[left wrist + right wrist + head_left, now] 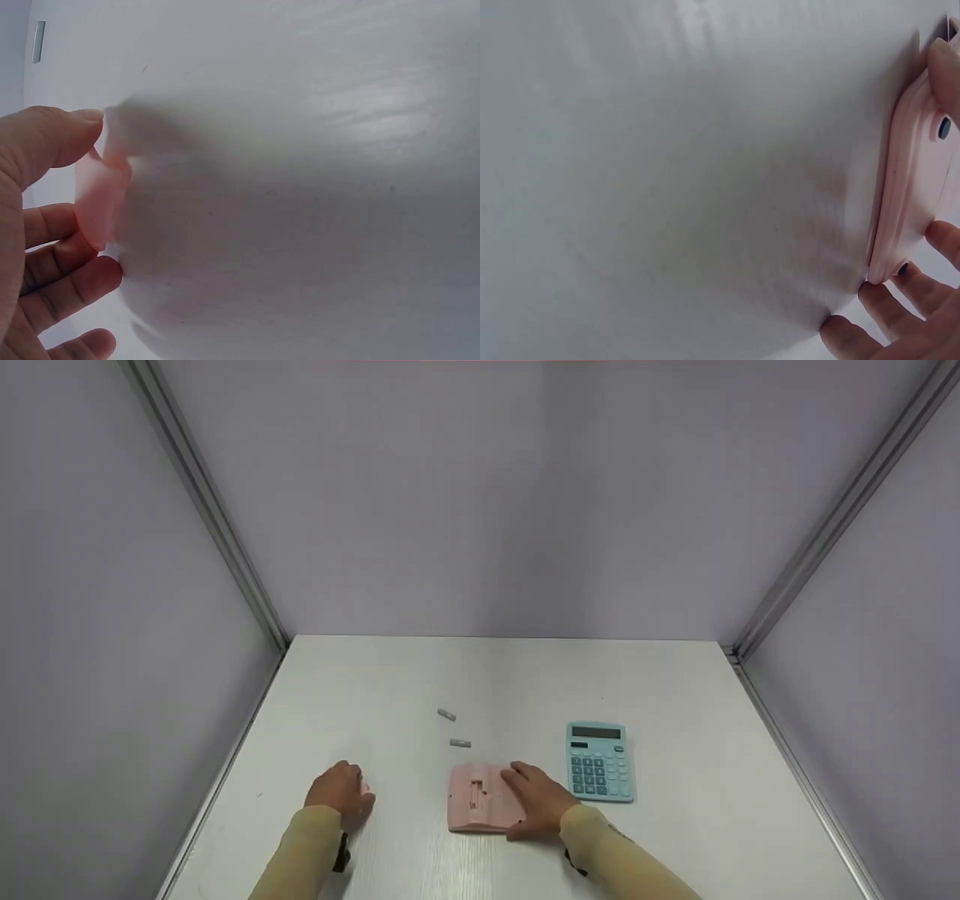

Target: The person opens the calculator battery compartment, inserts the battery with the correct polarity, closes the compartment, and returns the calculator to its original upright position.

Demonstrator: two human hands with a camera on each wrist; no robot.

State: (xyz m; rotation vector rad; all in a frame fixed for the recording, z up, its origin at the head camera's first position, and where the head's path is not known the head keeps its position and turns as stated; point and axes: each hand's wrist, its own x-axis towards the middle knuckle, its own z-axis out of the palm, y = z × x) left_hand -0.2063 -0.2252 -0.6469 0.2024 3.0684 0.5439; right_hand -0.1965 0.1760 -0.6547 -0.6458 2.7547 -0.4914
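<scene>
A pink calculator (463,799) lies back up on the white table, its battery slot (477,795) uncovered. My right hand (541,801) grips its right end, with the thumb at the near edge and the fingers at the far edge. In the right wrist view the pink case (904,176) shows dark round feet between thumb and fingers. Off to the left, my left hand (340,792) pinches a small pink battery cover (99,195) between thumb and fingers, close over the table. Two grey batteries, a nearer one (460,743) and a farther one (447,715), lie beyond the pink calculator.
A light blue calculator (601,761) lies face up to the right of my right hand. Grey panels (420,495) enclose the table (360,682) at the back and both sides, with metal rails along the corners.
</scene>
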